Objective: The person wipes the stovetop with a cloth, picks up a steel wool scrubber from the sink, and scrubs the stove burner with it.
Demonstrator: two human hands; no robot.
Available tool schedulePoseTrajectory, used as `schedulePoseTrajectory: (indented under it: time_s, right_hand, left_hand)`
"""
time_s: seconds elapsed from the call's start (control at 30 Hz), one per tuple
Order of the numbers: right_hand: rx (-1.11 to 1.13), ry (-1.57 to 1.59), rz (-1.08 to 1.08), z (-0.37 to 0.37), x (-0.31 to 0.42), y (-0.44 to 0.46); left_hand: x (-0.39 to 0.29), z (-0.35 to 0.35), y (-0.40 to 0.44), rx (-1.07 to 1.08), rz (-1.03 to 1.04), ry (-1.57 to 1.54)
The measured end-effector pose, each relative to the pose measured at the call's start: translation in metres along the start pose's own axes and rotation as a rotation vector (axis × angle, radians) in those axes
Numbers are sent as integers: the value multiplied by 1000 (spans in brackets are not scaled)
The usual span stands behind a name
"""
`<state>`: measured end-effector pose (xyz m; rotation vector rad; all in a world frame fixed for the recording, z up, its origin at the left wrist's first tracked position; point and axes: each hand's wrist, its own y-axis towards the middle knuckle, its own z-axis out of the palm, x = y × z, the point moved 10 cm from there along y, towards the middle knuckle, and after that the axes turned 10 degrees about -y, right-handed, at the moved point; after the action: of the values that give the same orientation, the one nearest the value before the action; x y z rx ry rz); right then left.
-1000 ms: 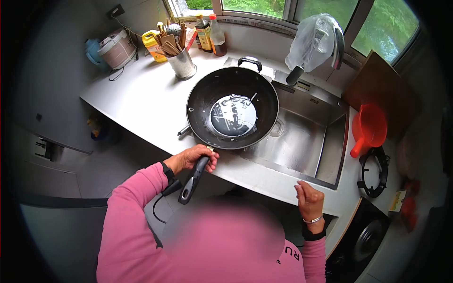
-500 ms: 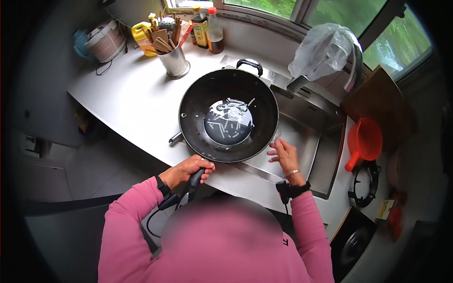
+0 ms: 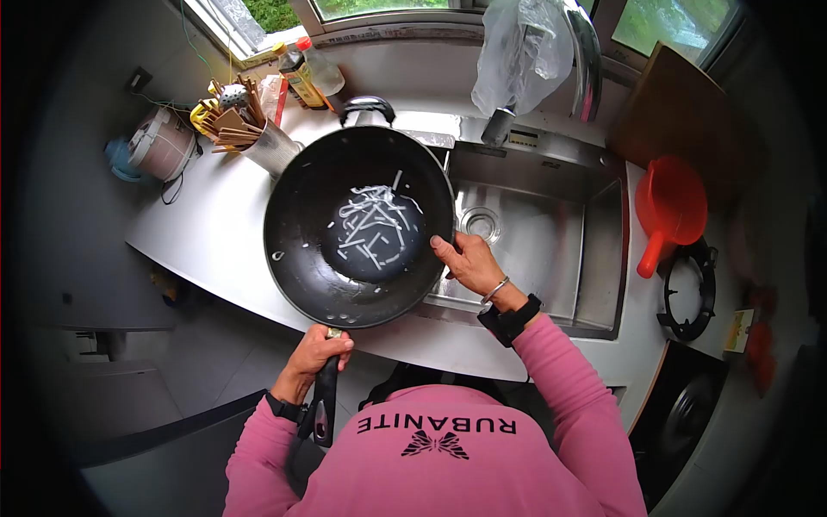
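A large black wok [image 3: 297, 246] is held over the counter at the left edge of the sink. Thin white strips [image 3: 372, 220] lie in its bottom, along with what looks like a little liquid. My left hand [image 3: 317, 358] is wrapped around the wok's long black handle [image 3: 325, 401] at the near side. On the right, my right hand [image 3: 472, 265] grips the wok's rim, thumb over the inner edge and fingers mostly hidden beneath. A short looped helper handle [image 3: 368, 107] sticks out at the far side.
To the right is the steel sink [image 3: 538, 258], under a faucet [image 3: 587, 69] draped with a clear plastic bag [image 3: 521, 65]. A red ladle-like scoop [image 3: 668, 207] and black ring stand [image 3: 689, 289] lie beyond. Behind the wok's left side stand a utensil holder [image 3: 274, 148] and bottles [image 3: 301, 73].
The wok has moved left, uncovering the sink drain and overlapping the utensil holder. My right hand has gone from hovering beside the rim to gripping it. The camera view has also shifted.
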<state>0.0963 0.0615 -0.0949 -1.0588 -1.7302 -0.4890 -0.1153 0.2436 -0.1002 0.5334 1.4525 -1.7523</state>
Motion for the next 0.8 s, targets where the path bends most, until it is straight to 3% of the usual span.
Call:
schedulePoseTrajectory:
  time_s: [0.03,0.13,0.17,0.23,0.27,0.3,0.47,0.57,0.63,0.7,0.77,0.8]
  right_hand:
    - [89,-23,-31,1,11,2]
    - [-61,143,-45,-37,3,23]
    - [-105,75,-27,-55,2,31]
    - [-225,-563,-77,-84,-21,57]
    - [-232,-682,-31,-89,-28,63]
    - [-206,-461,39,-86,-38,73]
    - [-61,-733,-177,-19,-2,116]
    - [-172,-709,-341,20,24,139]
    - [-169,-704,-327,42,32,155]
    - [74,-916,-69,68,11,170]
    - [122,-1044,-114,92,6,174]
    - [-83,-1079,-165,89,15,174]
  left_hand:
    - [-7,-5,-12,-23,23,-38]
    - [-24,-15,-50,4,108,-166]
    - [-24,-21,-63,-37,102,-191]
    - [-23,-29,-88,-73,120,-221]
    - [-21,-31,-99,-83,119,-225]
    - [-18,-35,-109,-117,125,-211]
    - [6,-50,-145,-242,139,-222]
    - [16,-55,-156,-282,142,-256]
    - [20,-54,-159,-289,155,-290]
    - [24,-55,-164,-314,164,-362]
    - [29,-60,-168,-328,171,-367]
    - [31,-61,-170,-331,180,-362]
